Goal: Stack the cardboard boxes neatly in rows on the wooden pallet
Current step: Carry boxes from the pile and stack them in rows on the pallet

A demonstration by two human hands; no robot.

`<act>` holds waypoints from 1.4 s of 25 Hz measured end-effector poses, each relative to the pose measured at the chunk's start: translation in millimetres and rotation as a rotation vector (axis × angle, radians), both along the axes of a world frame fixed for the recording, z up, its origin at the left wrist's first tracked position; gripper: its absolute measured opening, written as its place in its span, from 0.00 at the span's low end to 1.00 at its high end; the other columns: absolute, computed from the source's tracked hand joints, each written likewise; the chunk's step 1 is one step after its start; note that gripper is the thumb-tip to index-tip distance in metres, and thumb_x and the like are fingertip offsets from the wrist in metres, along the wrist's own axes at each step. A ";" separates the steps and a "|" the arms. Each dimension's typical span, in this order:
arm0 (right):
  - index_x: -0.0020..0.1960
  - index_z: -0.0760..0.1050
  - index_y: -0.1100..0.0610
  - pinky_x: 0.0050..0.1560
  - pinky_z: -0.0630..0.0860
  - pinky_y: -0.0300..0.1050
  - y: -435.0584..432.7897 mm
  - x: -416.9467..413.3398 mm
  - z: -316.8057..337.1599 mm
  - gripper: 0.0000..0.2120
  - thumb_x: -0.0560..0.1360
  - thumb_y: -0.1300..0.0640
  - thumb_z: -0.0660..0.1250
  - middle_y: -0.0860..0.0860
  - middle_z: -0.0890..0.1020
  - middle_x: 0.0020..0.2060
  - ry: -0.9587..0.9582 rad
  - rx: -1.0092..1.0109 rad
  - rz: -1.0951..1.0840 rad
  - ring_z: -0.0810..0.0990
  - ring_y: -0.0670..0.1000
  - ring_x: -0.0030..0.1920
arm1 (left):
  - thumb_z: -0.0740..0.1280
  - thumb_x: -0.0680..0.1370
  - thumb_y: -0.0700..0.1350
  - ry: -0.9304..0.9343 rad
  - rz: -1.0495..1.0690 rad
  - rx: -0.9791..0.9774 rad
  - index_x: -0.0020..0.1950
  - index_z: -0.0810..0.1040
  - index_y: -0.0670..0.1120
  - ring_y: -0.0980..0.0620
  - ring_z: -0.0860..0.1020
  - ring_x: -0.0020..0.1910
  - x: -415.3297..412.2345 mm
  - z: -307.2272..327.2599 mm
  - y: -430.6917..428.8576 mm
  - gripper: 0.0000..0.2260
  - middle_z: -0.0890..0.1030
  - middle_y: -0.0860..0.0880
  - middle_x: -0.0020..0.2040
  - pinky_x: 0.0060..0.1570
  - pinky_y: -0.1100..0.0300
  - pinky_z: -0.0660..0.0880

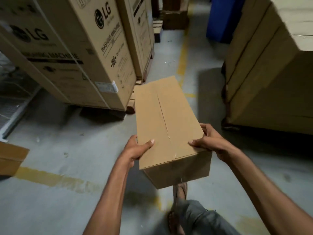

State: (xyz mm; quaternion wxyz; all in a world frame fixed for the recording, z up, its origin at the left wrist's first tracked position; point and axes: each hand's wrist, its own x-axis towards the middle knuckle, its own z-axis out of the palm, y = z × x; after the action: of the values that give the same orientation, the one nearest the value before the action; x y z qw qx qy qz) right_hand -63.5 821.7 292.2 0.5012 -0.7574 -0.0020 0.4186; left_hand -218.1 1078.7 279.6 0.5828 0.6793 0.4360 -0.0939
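Note:
A long plain cardboard box (166, 121) is carried in the air above the concrete floor, its taped seam running away from me. My left hand (137, 147) grips its near left corner, thumb on top and fingers down the side. My right hand (209, 143) grips the near right corner the same way. To the right stands a stack of plain cardboard boxes (264, 78) in rows; a dark pallet edge (227, 123) shows under it.
Tall washing machine cartons (76, 53) on pallets stand at left. A blue block (221, 19) is at the back right. A flattened carton (11, 158) lies at the left edge. Yellow floor lines (183, 53) mark an aisle between the stacks. My feet are below the box.

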 end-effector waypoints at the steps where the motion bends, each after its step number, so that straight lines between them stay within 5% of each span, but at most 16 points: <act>1: 0.73 0.68 0.52 0.60 0.75 0.44 -24.3 -0.5 5.2 0.38 0.68 0.63 0.81 0.49 0.79 0.63 0.003 0.004 -0.013 0.78 0.48 0.60 | 0.80 0.72 0.49 -0.009 -0.032 0.018 0.66 0.72 0.49 0.49 0.84 0.54 4.2 5.0 -23.0 0.27 0.84 0.45 0.58 0.49 0.54 0.82; 5: 0.67 0.75 0.52 0.53 0.75 0.44 -149.2 -15.2 33.6 0.28 0.70 0.57 0.81 0.50 0.83 0.57 0.062 -0.030 -0.104 0.80 0.49 0.57 | 0.81 0.70 0.55 -0.003 -0.220 0.013 0.68 0.74 0.48 0.48 0.85 0.53 25.5 19.0 -109.7 0.31 0.84 0.43 0.58 0.47 0.55 0.82; 7: 0.63 0.76 0.52 0.59 0.77 0.52 -211.9 -28.0 37.1 0.25 0.69 0.53 0.81 0.51 0.83 0.55 0.058 -0.055 -0.264 0.80 0.52 0.57 | 0.80 0.68 0.60 -0.034 -0.294 -0.007 0.74 0.72 0.45 0.49 0.84 0.53 48.8 23.0 -158.9 0.40 0.83 0.44 0.60 0.51 0.55 0.82; 11: 0.64 0.79 0.54 0.60 0.81 0.58 -346.2 -56.1 33.5 0.41 0.54 0.47 0.87 0.55 0.86 0.56 0.061 0.001 -0.565 0.85 0.57 0.57 | 0.76 0.74 0.56 -0.030 -0.540 -0.102 0.72 0.75 0.48 0.51 0.86 0.47 89.0 37.9 -284.4 0.29 0.86 0.51 0.55 0.37 0.57 0.80; 14: 0.62 0.80 0.54 0.64 0.79 0.61 -445.9 -81.1 35.2 0.30 0.63 0.49 0.84 0.54 0.87 0.53 0.042 0.043 -0.708 0.86 0.58 0.56 | 0.76 0.75 0.55 -0.050 -0.730 -0.086 0.64 0.79 0.50 0.50 0.86 0.50 114.7 46.9 -389.5 0.21 0.87 0.51 0.53 0.43 0.52 0.82; 17: 0.62 0.79 0.55 0.60 0.80 0.57 -529.2 -99.0 34.6 0.24 0.68 0.54 0.80 0.52 0.88 0.51 -0.002 0.075 -0.859 0.86 0.56 0.55 | 0.78 0.73 0.56 -0.079 -0.894 -0.066 0.64 0.77 0.48 0.51 0.84 0.53 143.0 54.5 -487.3 0.23 0.85 0.50 0.56 0.51 0.55 0.82; 21: 0.62 0.76 0.53 0.44 0.80 0.44 -625.5 -107.6 30.0 0.20 0.72 0.56 0.76 0.50 0.88 0.50 -0.065 0.141 -1.036 0.87 0.50 0.47 | 0.80 0.57 0.69 -0.154 -1.099 0.016 0.71 0.74 0.46 0.50 0.83 0.58 189.0 54.6 -610.6 0.49 0.83 0.49 0.63 0.65 0.48 0.77; 25: 0.63 0.76 0.51 0.44 0.78 0.44 -718.5 -97.7 34.8 0.22 0.72 0.53 0.77 0.49 0.87 0.51 -0.116 0.153 -1.158 0.86 0.50 0.49 | 0.78 0.72 0.58 -0.157 -1.179 0.023 0.77 0.67 0.44 0.48 0.77 0.62 220.8 68.5 -726.1 0.40 0.76 0.46 0.71 0.67 0.53 0.73; 28: 0.63 0.74 0.50 0.43 0.76 0.43 -780.6 -75.0 33.0 0.23 0.71 0.55 0.78 0.49 0.86 0.52 -0.134 0.147 -1.209 0.86 0.49 0.49 | 0.77 0.74 0.53 -0.217 -1.208 -0.001 0.78 0.66 0.42 0.49 0.76 0.60 254.0 61.6 -791.8 0.37 0.76 0.48 0.68 0.63 0.57 0.72; 32: 0.67 0.71 0.55 0.48 0.80 0.43 -857.1 -30.9 29.5 0.30 0.69 0.64 0.79 0.52 0.84 0.56 -0.208 0.114 -1.280 0.84 0.50 0.54 | 0.82 0.69 0.50 -0.275 -1.218 -0.090 0.78 0.66 0.44 0.51 0.80 0.58 311.0 57.0 -870.8 0.42 0.79 0.51 0.63 0.64 0.55 0.75; 35: 0.70 0.67 0.53 0.47 0.79 0.36 -906.3 -8.2 31.3 0.38 0.66 0.67 0.81 0.49 0.78 0.62 -0.297 0.094 -1.311 0.79 0.46 0.59 | 0.88 0.56 0.55 -0.305 -1.251 -0.152 0.79 0.66 0.48 0.52 0.81 0.62 356.2 60.3 -916.0 0.55 0.80 0.50 0.67 0.66 0.50 0.77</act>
State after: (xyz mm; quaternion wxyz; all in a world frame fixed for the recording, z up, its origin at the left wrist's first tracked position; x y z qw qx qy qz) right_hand -71.7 -84.6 323.5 0.6784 -0.6290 0.3709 -0.0812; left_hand 138.1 162.6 339.9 0.5198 0.7676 -0.1375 -0.3488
